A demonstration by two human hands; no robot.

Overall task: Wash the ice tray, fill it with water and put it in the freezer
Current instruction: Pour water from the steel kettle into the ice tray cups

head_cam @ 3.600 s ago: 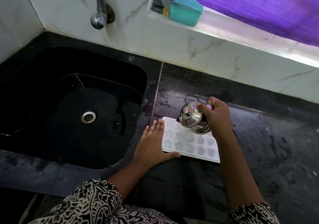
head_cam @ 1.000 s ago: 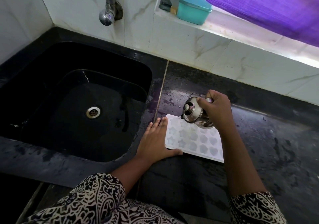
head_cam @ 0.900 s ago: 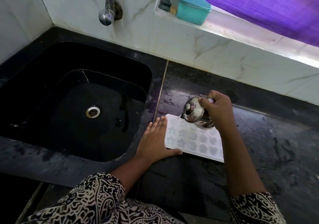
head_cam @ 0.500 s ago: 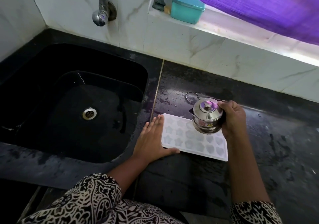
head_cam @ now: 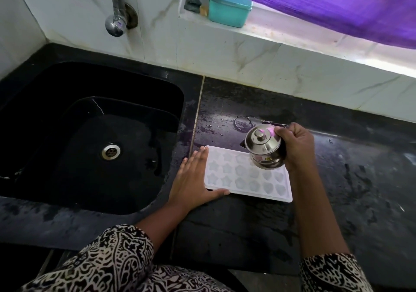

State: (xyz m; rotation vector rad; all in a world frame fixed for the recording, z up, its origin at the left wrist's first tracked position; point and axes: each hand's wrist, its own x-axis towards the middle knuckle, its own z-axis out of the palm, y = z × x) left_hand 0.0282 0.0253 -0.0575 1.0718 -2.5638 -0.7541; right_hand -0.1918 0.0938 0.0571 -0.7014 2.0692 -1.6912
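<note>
Ice tray (head_cam: 247,174) at bench (head_cam: 360,179) left edge, long axis left–right. Left hand (head_cam: 193,179) laid flat against its left end; right hand (head_cam: 295,145) grips steel pot (head_cam: 264,148) over far-right cells.

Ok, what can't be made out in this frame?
Head view only.
Water level in the ice tray: cells too pale and small.
Tray's far right corner: hidden behind the steel pot.
Pot's right side: covered by the right hand.
Top of the tap: cut off by the upper edge.
</note>
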